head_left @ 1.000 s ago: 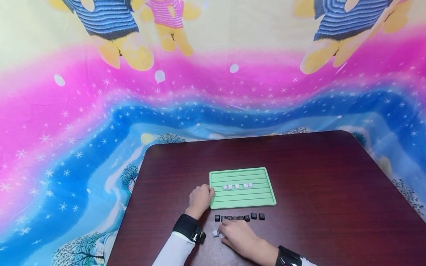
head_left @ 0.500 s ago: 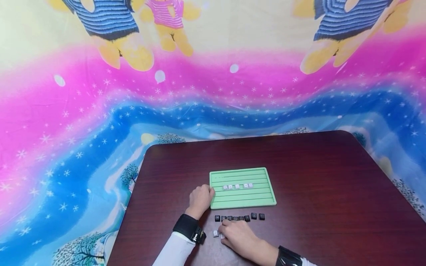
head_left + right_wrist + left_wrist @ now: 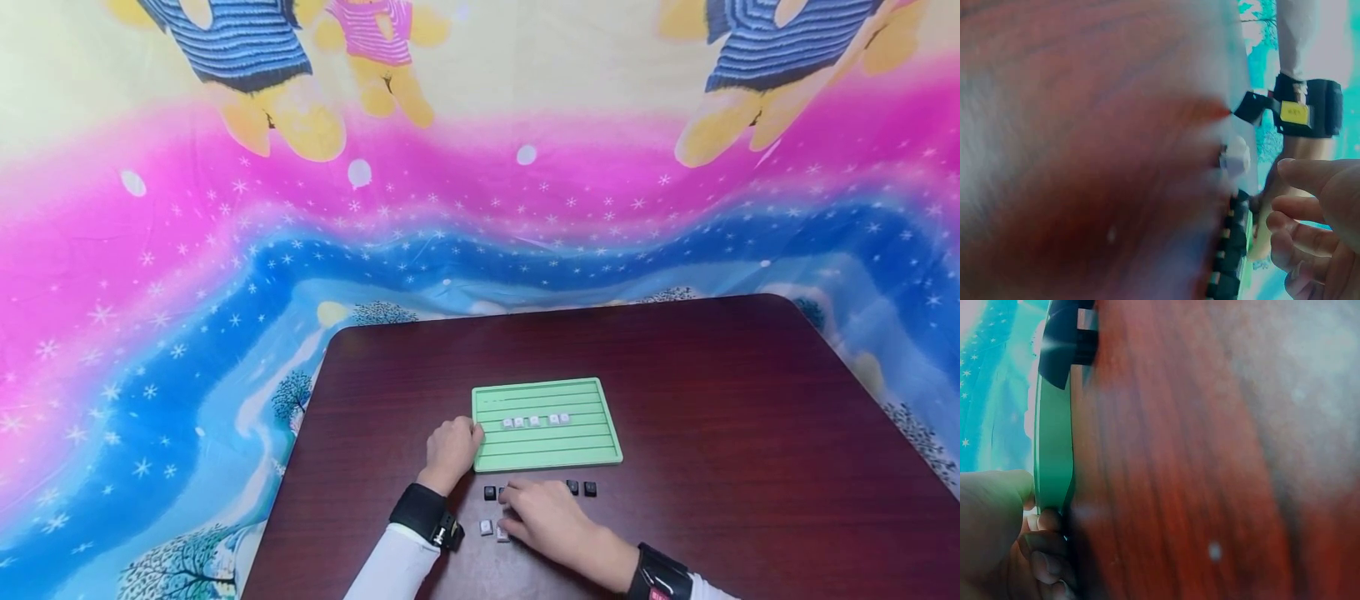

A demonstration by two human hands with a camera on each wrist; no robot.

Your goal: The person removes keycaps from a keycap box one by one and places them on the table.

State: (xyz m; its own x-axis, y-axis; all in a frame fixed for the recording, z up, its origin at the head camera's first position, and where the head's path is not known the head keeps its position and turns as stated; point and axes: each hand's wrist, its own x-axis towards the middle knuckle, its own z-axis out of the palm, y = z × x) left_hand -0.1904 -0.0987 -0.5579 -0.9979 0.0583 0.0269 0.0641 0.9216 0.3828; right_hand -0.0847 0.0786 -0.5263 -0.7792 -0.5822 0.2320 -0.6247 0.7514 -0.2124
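My left hand [image 3: 452, 450] grips the left edge of a light green ridged tray [image 3: 551, 457]. In the left wrist view its thumb lies on one face of the tray [image 3: 1055, 444] and curled fingers on the other. My right hand [image 3: 551, 521] hovers over a row of black keycaps [image 3: 590, 488], hiding several of them. Its thumb and fingers are apart and loosely bent, with nothing between them in the right wrist view. Two white keycaps [image 3: 486, 527] lie nearer me, one partly behind the right thumb. Several white keycaps [image 3: 534, 421] sit in one row on the tray.
The dark red-brown table [image 3: 712, 417] has rounded far corners. Behind it hangs a colourful printed cloth [image 3: 480, 208]. Black wrist straps with cameras [image 3: 427, 512] sit on both forearms.
My right hand has shifted slightly up and right, from the second white keycap to over the black row. More of that white keycap shows. The left hand and tray stay still.
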